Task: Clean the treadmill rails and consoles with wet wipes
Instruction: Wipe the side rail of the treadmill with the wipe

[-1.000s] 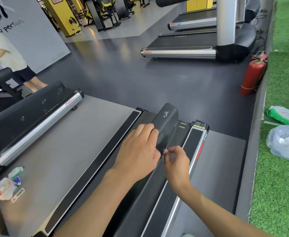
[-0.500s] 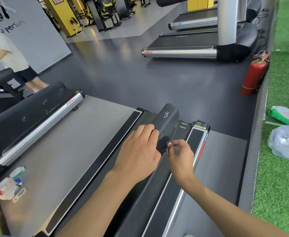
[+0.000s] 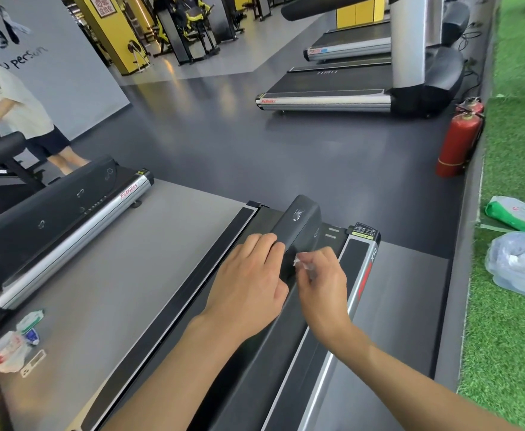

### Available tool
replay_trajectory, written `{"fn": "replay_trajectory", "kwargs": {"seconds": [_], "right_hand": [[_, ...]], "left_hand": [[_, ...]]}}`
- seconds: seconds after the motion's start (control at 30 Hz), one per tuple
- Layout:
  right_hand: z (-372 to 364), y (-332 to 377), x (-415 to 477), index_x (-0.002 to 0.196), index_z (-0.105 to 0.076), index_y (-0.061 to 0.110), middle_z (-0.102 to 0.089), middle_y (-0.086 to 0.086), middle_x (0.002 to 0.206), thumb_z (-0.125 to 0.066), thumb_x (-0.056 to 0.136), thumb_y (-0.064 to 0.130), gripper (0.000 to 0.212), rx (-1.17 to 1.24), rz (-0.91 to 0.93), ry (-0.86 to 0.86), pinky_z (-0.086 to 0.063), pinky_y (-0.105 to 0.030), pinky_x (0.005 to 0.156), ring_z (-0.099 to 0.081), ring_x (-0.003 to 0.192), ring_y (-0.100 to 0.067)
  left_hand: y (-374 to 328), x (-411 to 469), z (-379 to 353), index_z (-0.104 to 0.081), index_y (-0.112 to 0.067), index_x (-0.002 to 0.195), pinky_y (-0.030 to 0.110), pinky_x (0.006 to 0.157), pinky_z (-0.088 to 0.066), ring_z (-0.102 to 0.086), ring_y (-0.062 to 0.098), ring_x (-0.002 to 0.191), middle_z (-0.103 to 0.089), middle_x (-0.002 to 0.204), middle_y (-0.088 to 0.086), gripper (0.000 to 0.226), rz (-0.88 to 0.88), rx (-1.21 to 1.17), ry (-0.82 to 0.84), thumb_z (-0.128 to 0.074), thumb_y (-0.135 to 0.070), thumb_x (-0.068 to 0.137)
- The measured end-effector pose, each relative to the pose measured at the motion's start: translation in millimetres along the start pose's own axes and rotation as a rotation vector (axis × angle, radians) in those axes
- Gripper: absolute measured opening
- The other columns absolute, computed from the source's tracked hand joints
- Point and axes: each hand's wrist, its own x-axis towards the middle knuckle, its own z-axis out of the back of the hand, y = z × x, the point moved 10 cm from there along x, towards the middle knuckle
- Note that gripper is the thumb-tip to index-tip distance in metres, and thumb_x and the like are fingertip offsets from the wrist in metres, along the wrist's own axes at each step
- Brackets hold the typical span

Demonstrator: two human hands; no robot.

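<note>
Our left hand point(image 3: 248, 284) lies flat, fingers relaxed, on the black rail point(image 3: 301, 219) — our right hand point(image 3: 323, 281) pinches a wet wipe point(image 3: 300, 261) against its side.

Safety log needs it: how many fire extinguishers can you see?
2. One red fire extinguisher stands on the dark floor at the turf edge. The second extinguisher is right behind it, mostly hidden. Others may be out of view.
</note>
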Motion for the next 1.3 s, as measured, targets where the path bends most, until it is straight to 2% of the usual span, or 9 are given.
{"fn": "replay_trajectory", "kwargs": {"seconds": [0.13,0.37,0.5,0.6,0.73,0.83,0.93,1.17,1.3], "right_hand": [[4.6,0.3,13.3,0.088,-0.066,0.012,-0.049,0.005,0.084,-0.058,0.09,-0.005,0.019,-0.019,0.007,-0.035,-0.037,-0.008,0.064,-0.052,0.08,-0.002],[6.2,14.6,22.2,0.094,-0.07,0.007,-0.049,0.007,0.084,-0.062,0.088,-0.007,0.018,-0.031,0.127,-0.035,-0.039,-0.009,0.066,-0.052,0.081,-0.004],[1.5,27.5,21.8,0.095,-0.07,0.007,-0.053,0.003,0.088,-0.062,0.087,-0.009,0.02,-0.062,0.259,0.014,-0.041,-0.011,0.067,-0.052,0.08,-0.005],[7.4,22.7,31.1,0.095,-0.07,0.007,-0.054,0.001,0.087,-0.062,0.088,-0.008,0.019,-0.065,0.226,-0.031,-0.039,-0.011,0.064,-0.05,0.075,-0.008],[0.5,26.6,15.8,0.095,-0.069,0.01,-0.053,0.004,0.087,-0.064,0.088,-0.005,0.017,-0.113,0.291,0.019,-0.043,-0.021,0.06,-0.051,0.071,-0.011],[8.8,10.6,27.0,0.093,-0.068,0.009,-0.053,0.003,0.085,-0.063,0.088,-0.005,0.016,-0.097,0.177,-0.041,-0.041,-0.023,0.06,-0.05,0.07,-0.01],[5.6,8.4,16.1,0.091,-0.066,0.009,-0.052,0.002,0.085,-0.062,0.088,-0.005,0.014,-0.067,0.156,-0.016,-0.039,-0.015,0.061,-0.05,0.073,-0.007],[3.7,-19.2,14.1,0.088,-0.061,0.013,-0.054,0.003,0.089,-0.057,0.092,-0.002,0.016,0.019,-0.074,-0.053,-0.039,-0.007,0.069,-0.053,0.087,0.002],[2.1,-39.2,14.6,0.088,-0.059,0.017,-0.059,-0.001,0.095,-0.055,0.095,0.003,0.016,0.081,-0.215,-0.049,-0.039,-0.005,0.069,-0.057,0.084,-0.003]], "left_hand": [[2.9,4.4,-2.1,-0.06,-0.011,0.103,0.033,0.082,-0.05,-0.054,0.023,0.102,-0.058,0.112,0.001,0.029,0.013,-0.02,-0.01,-0.052,-0.019,0.077],[3.4,14.3,-2.8,-0.059,-0.012,0.101,0.031,0.076,-0.05,-0.053,0.022,0.095,-0.056,0.105,0.001,0.024,0.02,0.0,-0.018,-0.059,-0.018,0.078],[4.1,20.6,-4.2,-0.056,-0.015,0.094,0.029,0.073,-0.046,-0.051,0.02,0.092,-0.054,0.1,-0.001,0.017,0.026,0.012,-0.011,-0.058,-0.02,0.078],[5.2,23.9,-6.4,-0.055,-0.014,0.093,0.032,0.074,-0.048,-0.05,0.021,0.09,-0.052,0.099,0.0,0.016,0.019,0.01,-0.008,-0.054,-0.021,0.079],[5.0,25.0,-6.2,-0.057,-0.012,0.096,0.03,0.073,-0.049,-0.053,0.021,0.094,-0.057,0.107,0.001,0.027,0.017,-0.02,-0.027,-0.041,-0.024,0.078],[3.9,27.8,-5.8,-0.054,-0.012,0.091,0.028,0.067,-0.044,-0.052,0.022,0.089,-0.056,0.101,0.0,0.019,0.008,-0.006,-0.03,-0.048,-0.021,0.076],[3.1,31.8,-4.9,-0.05,-0.014,0.088,0.029,0.062,-0.043,-0.05,0.022,0.085,-0.053,0.095,-0.001,0.021,0.01,0.006,-0.038,-0.036,-0.025,0.076],[4.6,32.0,-13.1,-0.057,-0.012,0.099,0.033,0.065,-0.05,-0.052,0.023,0.092,-0.055,0.106,0.001,0.036,0.032,0.016,-0.008,-0.033,-0.028,0.078],[4.0,32.2,-13.2,-0.056,-0.013,0.098,0.03,0.064,-0.047,-0.051,0.023,0.091,-0.055,0.106,0.001,0.027,0.036,0.038,-0.001,-0.041,-0.025,0.079]]}}
